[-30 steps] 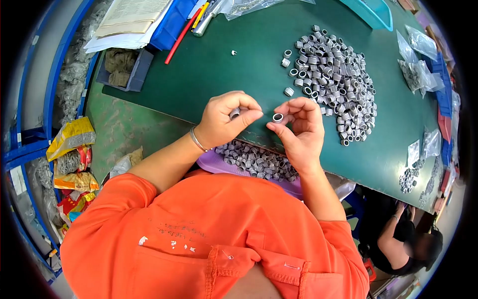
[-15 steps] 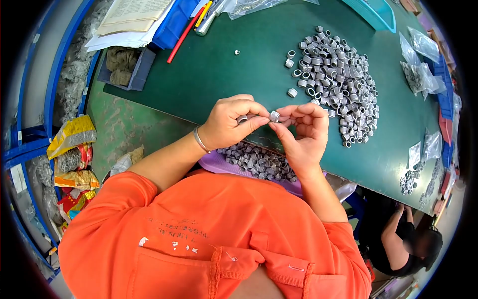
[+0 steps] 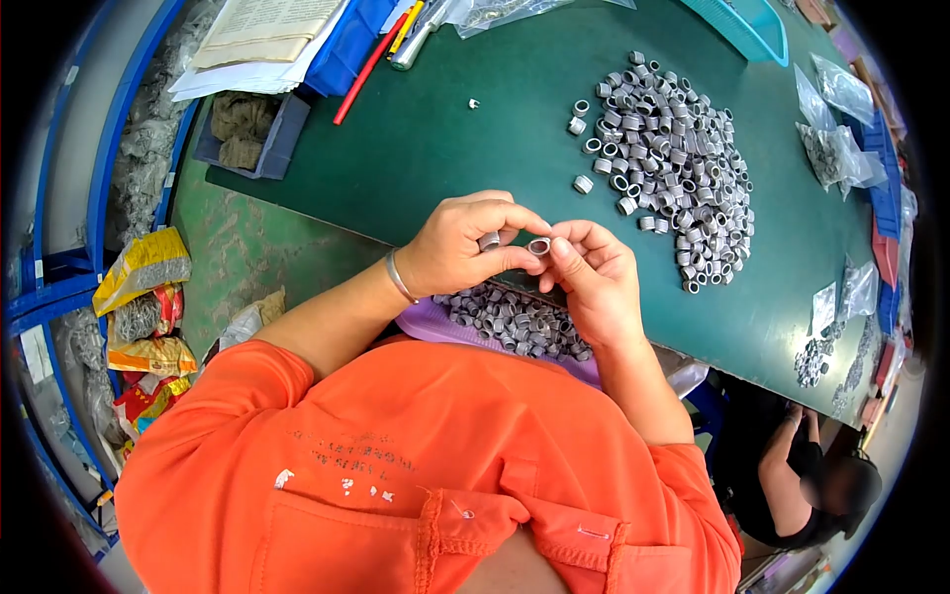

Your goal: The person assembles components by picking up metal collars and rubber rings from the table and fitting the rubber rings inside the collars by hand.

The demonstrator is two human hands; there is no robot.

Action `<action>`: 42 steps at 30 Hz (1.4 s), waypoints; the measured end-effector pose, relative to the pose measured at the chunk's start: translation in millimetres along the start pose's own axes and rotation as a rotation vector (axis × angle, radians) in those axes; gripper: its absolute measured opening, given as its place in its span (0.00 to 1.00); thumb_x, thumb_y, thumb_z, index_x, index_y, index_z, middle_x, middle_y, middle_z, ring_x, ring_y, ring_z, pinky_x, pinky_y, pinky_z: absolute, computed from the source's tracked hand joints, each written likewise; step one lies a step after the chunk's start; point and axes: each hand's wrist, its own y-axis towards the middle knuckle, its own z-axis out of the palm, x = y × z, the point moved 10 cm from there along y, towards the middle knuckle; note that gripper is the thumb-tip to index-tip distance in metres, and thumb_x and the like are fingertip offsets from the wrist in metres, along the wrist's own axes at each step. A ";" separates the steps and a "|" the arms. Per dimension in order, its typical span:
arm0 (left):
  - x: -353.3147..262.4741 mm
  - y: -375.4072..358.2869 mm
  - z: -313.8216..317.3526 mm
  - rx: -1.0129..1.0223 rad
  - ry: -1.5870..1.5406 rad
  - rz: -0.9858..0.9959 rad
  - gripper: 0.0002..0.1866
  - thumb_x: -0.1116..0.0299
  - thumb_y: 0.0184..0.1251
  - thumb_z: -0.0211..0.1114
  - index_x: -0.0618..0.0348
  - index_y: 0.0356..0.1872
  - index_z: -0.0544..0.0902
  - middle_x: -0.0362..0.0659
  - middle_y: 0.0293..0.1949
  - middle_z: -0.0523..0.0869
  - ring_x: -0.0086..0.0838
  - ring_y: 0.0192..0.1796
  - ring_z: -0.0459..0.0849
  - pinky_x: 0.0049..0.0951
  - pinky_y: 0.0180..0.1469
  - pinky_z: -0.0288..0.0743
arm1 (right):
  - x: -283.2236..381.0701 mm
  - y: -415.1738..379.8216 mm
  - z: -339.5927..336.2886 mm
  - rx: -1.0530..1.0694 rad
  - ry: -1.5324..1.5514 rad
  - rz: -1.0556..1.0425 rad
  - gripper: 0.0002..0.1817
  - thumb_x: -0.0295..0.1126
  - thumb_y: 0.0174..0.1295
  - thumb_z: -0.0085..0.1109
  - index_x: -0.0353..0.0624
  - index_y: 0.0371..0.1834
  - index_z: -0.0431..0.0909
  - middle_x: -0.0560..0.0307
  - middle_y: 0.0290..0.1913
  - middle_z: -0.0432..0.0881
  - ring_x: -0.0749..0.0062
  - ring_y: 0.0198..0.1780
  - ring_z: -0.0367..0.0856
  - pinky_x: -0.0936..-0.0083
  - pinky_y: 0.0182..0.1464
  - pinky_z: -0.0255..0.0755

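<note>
Between the fingertips of both my hands is a small grey metal ring (image 3: 538,247), its round opening turned up toward me. My left hand (image 3: 470,238) pinches it from the left, and a second metal ring (image 3: 489,241) sits inside the curl of those same fingers. From the right, the thumb and forefinger of my right hand (image 3: 599,282) close on the ring. Just below my hands, a purple tray (image 3: 421,321) on my lap side holds many similar rings (image 3: 515,322). A large heap of rings (image 3: 678,158) lies on the green table (image 3: 445,148) beyond my right hand.
A red pen (image 3: 368,74) lies at the back left by a blue box (image 3: 341,54). Rags fill a grey bin (image 3: 272,144) at the table's edge. Plastic bags (image 3: 841,153) lie at the right. A person in black (image 3: 807,485) is low at the right.
The ring between my fingertips has turned, so its opening now faces up toward me. My right hand has shifted slightly left and down, its fingers more curled.
</note>
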 end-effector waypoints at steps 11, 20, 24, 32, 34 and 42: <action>1.3 -2.9 -5.1 -0.088 0.023 0.029 0.11 0.78 0.43 0.74 0.60 0.30 0.82 0.38 0.22 0.76 0.21 0.22 0.71 0.20 0.24 0.64 | 62.2 -0.4 30.4 -0.028 -1.429 -0.798 0.16 0.15 0.47 0.56 0.37 0.42 0.77 0.49 0.41 0.77 0.54 0.42 0.74 0.66 0.44 0.70; 3.4 -4.2 -5.4 -0.119 0.004 0.016 0.10 0.75 0.45 0.74 0.57 0.30 0.83 0.37 0.20 0.73 0.22 0.20 0.68 0.22 0.22 0.62 | 76.0 -19.1 3.1 -0.282 -1.216 -0.756 0.14 0.15 0.53 0.54 0.36 0.44 0.75 0.48 0.39 0.75 0.55 0.39 0.75 0.69 0.41 0.71; 4.6 -5.7 -5.4 -0.125 0.005 0.021 0.10 0.76 0.46 0.73 0.56 0.31 0.83 0.37 0.20 0.73 0.22 0.20 0.68 0.22 0.22 0.62 | 65.3 -12.0 19.0 -0.224 -1.298 -0.774 0.12 0.21 0.50 0.62 0.38 0.39 0.76 0.49 0.37 0.75 0.57 0.38 0.74 0.68 0.41 0.70; 4.0 -6.4 -4.7 -0.128 -0.013 0.055 0.10 0.77 0.46 0.73 0.55 0.32 0.83 0.36 0.21 0.73 0.21 0.21 0.69 0.22 0.22 0.62 | 63.5 -13.9 10.8 -0.195 -1.109 -0.750 0.15 0.17 0.43 0.66 0.40 0.35 0.75 0.55 0.35 0.76 0.62 0.34 0.75 0.75 0.35 0.70; 3.2 -6.8 -4.7 -0.131 -0.013 0.064 0.10 0.77 0.46 0.72 0.55 0.32 0.83 0.36 0.21 0.73 0.21 0.21 0.69 0.22 0.22 0.62 | 62.9 -15.0 4.4 -0.226 -1.051 -0.714 0.16 0.16 0.43 0.66 0.40 0.35 0.74 0.55 0.36 0.76 0.65 0.34 0.75 0.77 0.34 0.70; -6.3 -5.7 -10.1 -0.152 0.051 0.124 0.08 0.77 0.51 0.70 0.58 0.33 0.82 0.36 0.22 0.74 0.18 0.22 0.69 0.19 0.23 0.62 | 51.5 -16.7 -12.6 -0.214 -0.637 -0.614 0.21 0.14 0.46 0.65 0.39 0.43 0.69 0.56 0.39 0.78 0.77 0.37 0.76 0.81 0.38 0.71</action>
